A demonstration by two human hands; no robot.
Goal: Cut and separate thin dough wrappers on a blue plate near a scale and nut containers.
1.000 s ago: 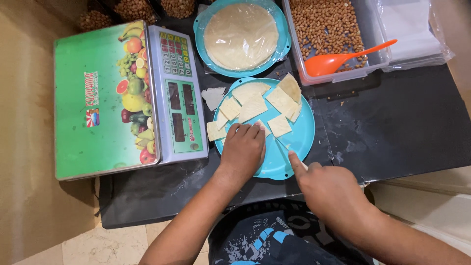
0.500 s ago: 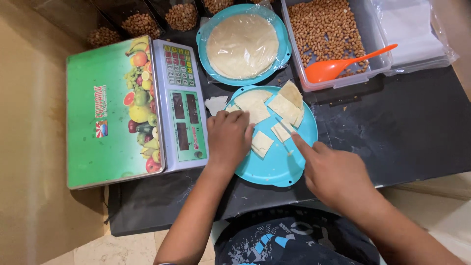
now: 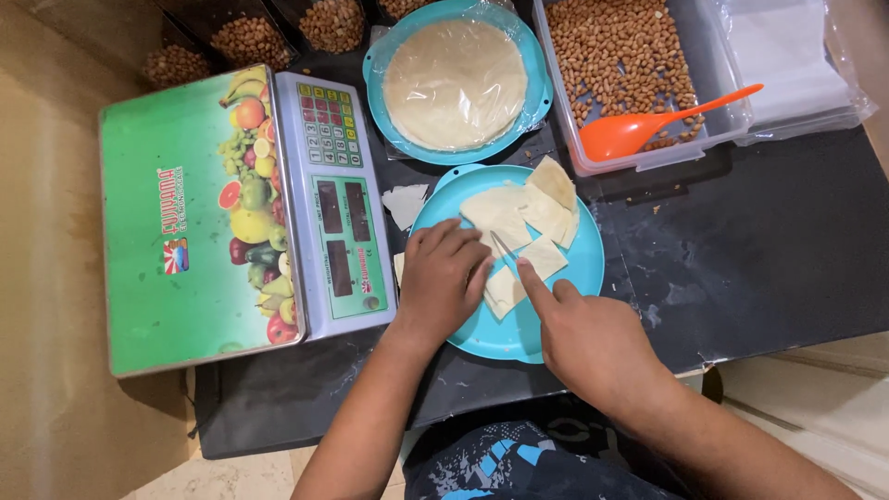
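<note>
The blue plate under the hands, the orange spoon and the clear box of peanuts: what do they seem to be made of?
Blue plate: probably plastic or melamine, smooth, evenly coloured, slightly glossy.
Orange spoon: likely plastic, one bright moulded piece.
Box: clear plastic; the peanuts show through its thin wall.
</note>
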